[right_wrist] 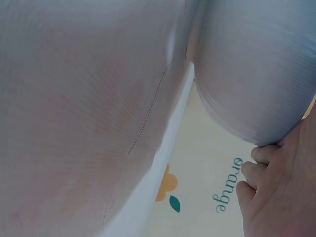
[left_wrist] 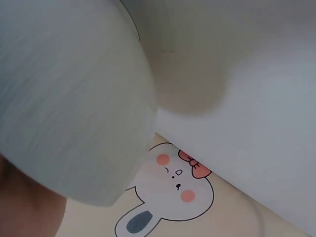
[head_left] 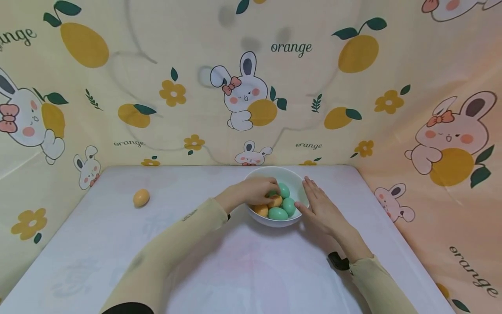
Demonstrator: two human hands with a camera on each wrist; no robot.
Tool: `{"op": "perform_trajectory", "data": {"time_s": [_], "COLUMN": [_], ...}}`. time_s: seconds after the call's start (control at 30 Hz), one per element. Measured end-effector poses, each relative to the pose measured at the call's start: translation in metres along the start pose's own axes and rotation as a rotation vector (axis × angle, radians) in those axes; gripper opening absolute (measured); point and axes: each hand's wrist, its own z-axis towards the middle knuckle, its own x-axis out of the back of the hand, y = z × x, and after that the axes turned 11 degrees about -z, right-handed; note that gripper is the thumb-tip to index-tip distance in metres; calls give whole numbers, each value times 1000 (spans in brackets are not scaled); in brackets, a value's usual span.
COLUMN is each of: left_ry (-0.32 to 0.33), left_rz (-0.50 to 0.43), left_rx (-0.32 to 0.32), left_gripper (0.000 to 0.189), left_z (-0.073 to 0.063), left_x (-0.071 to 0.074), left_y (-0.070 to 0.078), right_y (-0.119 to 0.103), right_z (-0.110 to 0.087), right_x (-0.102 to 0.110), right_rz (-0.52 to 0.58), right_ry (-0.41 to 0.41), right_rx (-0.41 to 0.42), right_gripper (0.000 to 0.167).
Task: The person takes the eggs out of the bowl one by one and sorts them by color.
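A white bowl (head_left: 274, 222) holds several eggs, some green and some orange. My left hand (head_left: 255, 191) reaches into it from the left, its fingers bent down around an orange egg (head_left: 276, 200); the fingers partly cover that egg. Close by are a green egg (head_left: 288, 206), another green egg (head_left: 278, 213) and a second orange egg (head_left: 260, 211). With fingers extended, my right hand (head_left: 321, 207) rests against the bowl's right side. In the right wrist view the right hand (right_wrist: 276, 182) touches the bowl's outer wall (right_wrist: 252, 74). The left wrist view shows mostly the bowl (left_wrist: 74, 108).
A lone orange egg (head_left: 141, 198) lies on the white table (head_left: 251, 270), well to the left of the bowl. Behind the table and at its sides hangs a cloth (head_left: 298, 87) printed with rabbits and oranges.
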Motion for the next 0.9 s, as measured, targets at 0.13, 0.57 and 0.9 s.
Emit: {"op": "perform_trajectory", "data": {"time_s": [0.13,0.57,0.9], "left_ry": [-44,-81,-111], "left_rz": [16,42,16], "left_rx": [19,36,89], "left_gripper": [35,37,42], "left_z": [4,11,12], "left_x": [-1,-3,-3], "left_y": [2,7,13], "right_y": [0,-1,-1], "right_z": [0,0,0], "right_x": [0,0,1], "right_rz": [-1,0,8], "right_ry": [3,2,4], "right_rx": [8,5,5], "right_gripper": [89,89,88]}}
